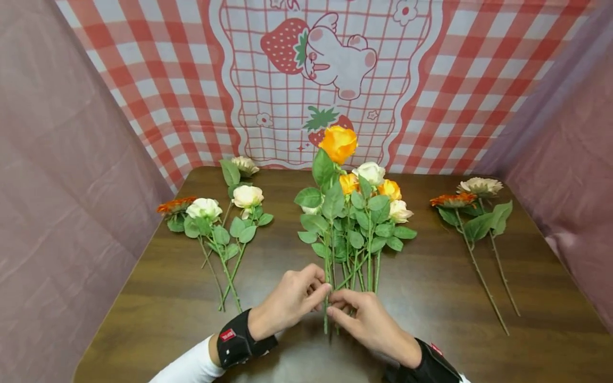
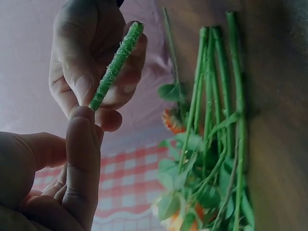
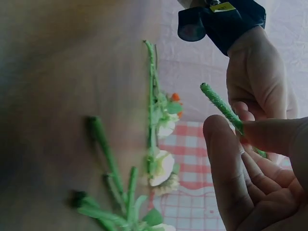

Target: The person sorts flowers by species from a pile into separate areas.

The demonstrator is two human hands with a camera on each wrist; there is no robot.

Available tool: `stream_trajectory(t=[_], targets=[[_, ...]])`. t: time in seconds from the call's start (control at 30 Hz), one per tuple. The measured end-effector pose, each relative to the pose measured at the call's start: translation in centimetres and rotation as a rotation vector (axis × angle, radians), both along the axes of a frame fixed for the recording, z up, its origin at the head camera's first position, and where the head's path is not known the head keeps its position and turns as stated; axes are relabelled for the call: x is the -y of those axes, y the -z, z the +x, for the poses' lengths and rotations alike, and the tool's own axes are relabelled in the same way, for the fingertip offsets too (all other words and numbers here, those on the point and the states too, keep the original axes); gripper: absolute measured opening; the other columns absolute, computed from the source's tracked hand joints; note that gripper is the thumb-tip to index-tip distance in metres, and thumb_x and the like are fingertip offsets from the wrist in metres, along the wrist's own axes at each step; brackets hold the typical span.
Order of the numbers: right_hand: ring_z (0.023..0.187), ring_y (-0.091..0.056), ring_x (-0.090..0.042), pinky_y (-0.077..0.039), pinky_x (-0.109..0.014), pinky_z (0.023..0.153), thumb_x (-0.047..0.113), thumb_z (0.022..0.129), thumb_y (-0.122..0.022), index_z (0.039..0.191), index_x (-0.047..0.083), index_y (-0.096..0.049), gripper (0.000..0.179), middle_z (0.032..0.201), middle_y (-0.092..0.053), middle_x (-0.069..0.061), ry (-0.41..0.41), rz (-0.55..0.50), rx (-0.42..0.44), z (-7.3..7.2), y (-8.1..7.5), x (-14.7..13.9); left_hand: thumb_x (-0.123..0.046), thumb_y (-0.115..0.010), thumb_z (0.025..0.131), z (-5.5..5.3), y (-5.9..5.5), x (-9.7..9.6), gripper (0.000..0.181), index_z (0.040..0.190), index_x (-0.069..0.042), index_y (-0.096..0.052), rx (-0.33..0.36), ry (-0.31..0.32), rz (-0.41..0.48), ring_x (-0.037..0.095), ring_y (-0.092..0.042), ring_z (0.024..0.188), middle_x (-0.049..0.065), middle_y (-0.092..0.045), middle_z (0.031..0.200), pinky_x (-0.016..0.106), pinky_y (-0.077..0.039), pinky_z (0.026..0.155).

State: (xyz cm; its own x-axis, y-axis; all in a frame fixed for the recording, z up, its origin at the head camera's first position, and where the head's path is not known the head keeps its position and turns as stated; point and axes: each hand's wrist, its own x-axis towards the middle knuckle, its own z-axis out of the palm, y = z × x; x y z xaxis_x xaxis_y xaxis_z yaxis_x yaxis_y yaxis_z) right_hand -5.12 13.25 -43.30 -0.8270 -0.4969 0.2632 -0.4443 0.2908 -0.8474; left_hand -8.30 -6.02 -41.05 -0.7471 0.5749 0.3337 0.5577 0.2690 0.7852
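A tall orange rose [image 1: 338, 144] stands upright above the table, its leafy green stem [image 1: 326, 266] running down between both hands. My left hand [image 1: 293, 295] grips this stem, with thumb and bent fingers around it. Just below, my right hand [image 1: 366, 322] pinches the same stem near its lower end; the fuzzy green stem end [image 3: 219, 105] sticks out past the thumb and forefinger in the right wrist view. Behind the hands lies a bunch of white roses [image 1: 370, 173] and smaller orange roses [image 1: 390, 190], their stems pointing toward me.
On the left of the brown table [image 1: 158, 324] lie cream roses [image 1: 248, 196], an orange daisy-like flower [image 1: 176, 205] and a pale one [image 1: 245, 166]. Another orange flower [image 1: 452, 200] and a cream flower [image 1: 480, 186] lie at the right. A checked cloth [image 1: 158, 85] hangs behind.
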Motion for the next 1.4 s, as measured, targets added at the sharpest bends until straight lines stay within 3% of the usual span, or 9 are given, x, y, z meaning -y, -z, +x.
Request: stream_trajectory(t=[0.2,0.47,0.7,0.9,1.13,1.4], targets=[[0.057,-0.062,-0.014,-0.054,-0.029,0.048,0.018,0.087,-0.063,0.097,0.006,-0.063,0.016,0.076,-0.070,-0.009,0.027,-0.044,0.158,0.5,1.1,-0.4,-0.010,-0.055,0.091,-0.3,0.7,-0.9,0.004,0.092,-0.006,-0.054,0.069,0.024,-0.040,0.004,-0.057,0.051,0.008,-0.066,0.065,0.014,-0.044,0.040],[0.049,-0.060,-0.019,-0.050,-0.029,0.038,0.021,0.089,-0.060,0.088,0.005,-0.065,0.017,0.061,-0.066,-0.008,0.115,0.026,0.308,0.1,1.6,-0.9,-0.010,-0.054,0.092,-2.1,1.5,-2.4,0.003,0.089,-0.008,-0.054,0.168,0.048,-0.083,0.003,-0.057,0.051,0.009,-0.067,0.067,0.017,-0.047,0.040],[0.045,-0.059,-0.019,-0.052,-0.032,0.038,0.012,0.089,-0.058,0.085,0.003,-0.065,0.012,0.058,-0.065,-0.008,0.175,0.090,0.371,-1.0,2.2,-1.5,-0.010,-0.055,0.090,-3.8,2.9,-4.0,0.006,0.084,-0.009,-0.055,0.167,-0.016,-0.210,0.010,-0.057,0.045,0.003,-0.064,0.058,0.017,-0.039,0.035],[0.048,-0.059,-0.018,-0.052,-0.031,0.040,0.013,0.089,-0.058,0.090,0.001,-0.066,0.014,0.066,-0.066,-0.009,0.196,0.113,0.398,-1.3,2.9,-2.3,-0.010,-0.057,0.089,-5.0,3.9,-4.6,0.010,0.080,-0.009,-0.054,0.176,-0.046,-0.275,0.006,-0.053,0.039,0.000,-0.061,0.052,0.017,-0.039,0.034],[0.050,-0.060,-0.018,-0.052,-0.029,0.040,0.009,0.088,-0.057,0.091,0.003,-0.066,0.011,0.068,-0.066,-0.008,0.186,0.143,0.418,-1.4,3.0,-2.8,-0.013,-0.061,0.086,-5.6,5.0,-4.8,0.008,0.082,-0.008,-0.058,0.116,-0.094,-0.343,0.000,-0.046,0.038,-0.004,-0.058,0.052,0.016,-0.038,0.035],[0.051,-0.060,-0.018,-0.051,-0.030,0.041,0.012,0.089,-0.058,0.092,0.005,-0.066,0.011,0.069,-0.066,-0.007,0.186,0.159,0.422,-1.2,2.9,-3.0,-0.016,-0.060,0.087,-5.5,4.7,-4.2,0.008,0.086,-0.008,-0.060,0.052,-0.106,-0.377,0.001,-0.047,0.046,-0.003,-0.058,0.063,0.016,-0.041,0.040]])
